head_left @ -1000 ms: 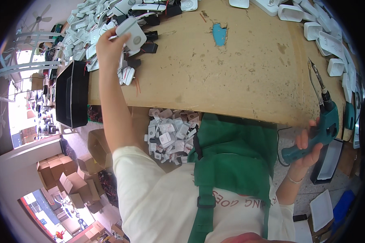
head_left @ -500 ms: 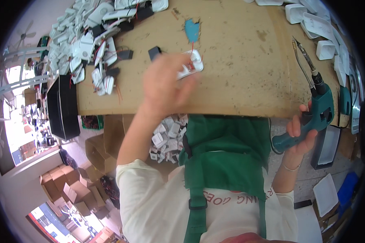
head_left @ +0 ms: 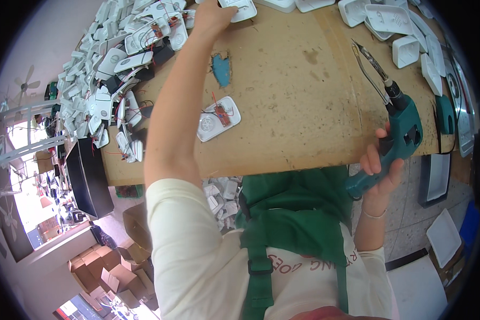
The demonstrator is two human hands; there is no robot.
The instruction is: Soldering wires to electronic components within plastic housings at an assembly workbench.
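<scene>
My right hand (head_left: 381, 165) is wrapped round the grip of a teal soldering gun (head_left: 409, 125). Its metal tip points up and away over the right side of the table. Far ahead, my left hand (head_left: 214, 20) grips the edge of a white plastic casing (head_left: 244, 9), thumb on top and fingers mostly hidden. Nearer to me lies another white casing (head_left: 210, 126), open side up, with a small reddish-brown circuit board (head_left: 222, 115) and a red wire sticking up from it. Neither hand touches that one.
White casings with wires and dark blocks heap along the left (head_left: 104, 96). More white shells (head_left: 388, 19) lie at the far right. A blue patch (head_left: 221, 69) shows through the torn brown tabletop (head_left: 293, 106). A black box (head_left: 89, 176) stands at the left edge.
My left hand has left the near casing and reached far forward to another one. The near casing now lies uncovered. The soldering gun stays in my right hand, a little lower and further left.
</scene>
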